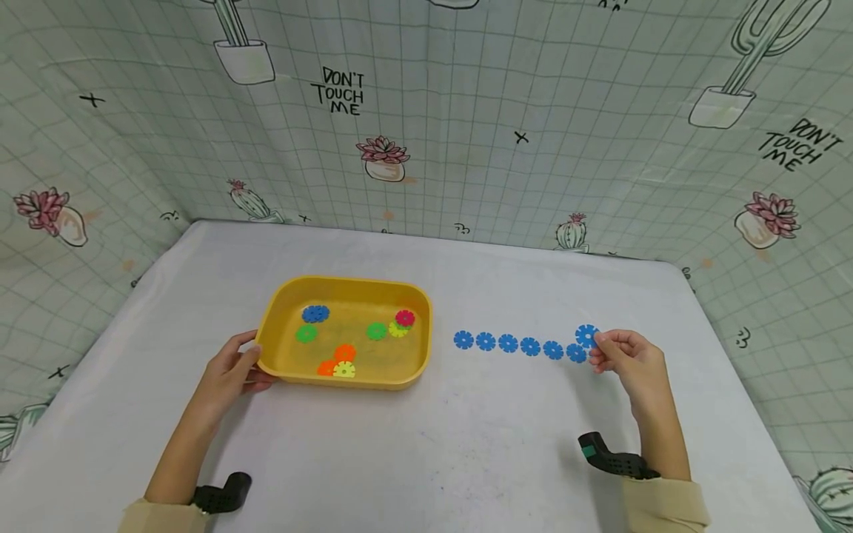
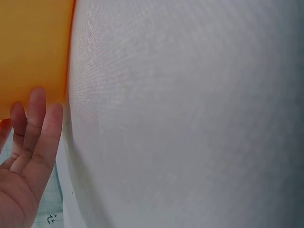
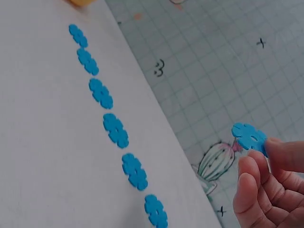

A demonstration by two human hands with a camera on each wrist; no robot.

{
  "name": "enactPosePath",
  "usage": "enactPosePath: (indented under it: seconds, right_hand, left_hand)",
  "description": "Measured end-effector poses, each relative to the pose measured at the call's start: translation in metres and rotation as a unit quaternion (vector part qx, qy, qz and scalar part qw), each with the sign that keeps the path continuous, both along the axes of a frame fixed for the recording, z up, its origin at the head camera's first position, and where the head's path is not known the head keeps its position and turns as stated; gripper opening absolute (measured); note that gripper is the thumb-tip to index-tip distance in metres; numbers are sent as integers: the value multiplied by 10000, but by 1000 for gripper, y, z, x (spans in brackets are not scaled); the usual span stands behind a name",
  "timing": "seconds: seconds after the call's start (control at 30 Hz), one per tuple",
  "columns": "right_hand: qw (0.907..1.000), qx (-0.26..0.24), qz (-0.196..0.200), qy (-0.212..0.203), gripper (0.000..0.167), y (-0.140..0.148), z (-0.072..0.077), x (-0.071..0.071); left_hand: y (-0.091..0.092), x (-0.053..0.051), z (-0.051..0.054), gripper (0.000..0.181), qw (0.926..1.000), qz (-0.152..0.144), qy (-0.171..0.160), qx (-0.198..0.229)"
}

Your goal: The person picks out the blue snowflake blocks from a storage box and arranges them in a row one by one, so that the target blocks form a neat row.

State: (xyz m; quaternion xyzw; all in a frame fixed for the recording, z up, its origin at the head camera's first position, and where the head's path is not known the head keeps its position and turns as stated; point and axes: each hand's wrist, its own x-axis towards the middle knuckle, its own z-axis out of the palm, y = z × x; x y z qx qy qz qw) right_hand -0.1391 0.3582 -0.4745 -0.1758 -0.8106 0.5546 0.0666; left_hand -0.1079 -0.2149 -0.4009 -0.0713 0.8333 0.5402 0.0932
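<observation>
Between thumb and fingertips my right hand (image 1: 629, 359) pinches a blue snowflake disc (image 1: 586, 336), held above the table near the right end of a row. That row holds several blue snowflake discs (image 1: 508, 343), lying flat side by side; the right wrist view shows them too (image 3: 115, 130). At the left, my left hand (image 1: 233, 366) grips the near left corner of a yellow tray (image 1: 426, 363), thumb at the rim and fingers against the outer wall (image 2: 33, 52). Inside the tray lie blue discs (image 1: 315, 314), green, orange and yellow ones, and a red disc (image 1: 404, 318).
A white cloth (image 1: 426, 451) covers the table, whose back edge meets a grid-patterned curtain (image 1: 466, 185) with plant drawings. Black bands (image 1: 616, 460) sit on both wrists.
</observation>
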Motion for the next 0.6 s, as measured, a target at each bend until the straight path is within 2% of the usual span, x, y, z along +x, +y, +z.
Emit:
enactPosePath:
  seconds: [0.17,0.3,0.47,0.6]
  right_hand:
    - [9996,-94,-116,-223,42,15,5,9]
    - [9984,-257,-96,-501,34,18,21,17]
    - [9936,191,24,-1112,37,11,45,28]
    - [9889,355,14,-1440,36,14,50,30]
  left_hand:
    - [-1,0,-1,49,10000,7,-42,42]
    - [-1,0,-2,48,9999,42,-65,66]
    - [0,-1,-2,47,9999,78,-71,18]
    - [-1,-1,-2,47,10000,67,-70,14]
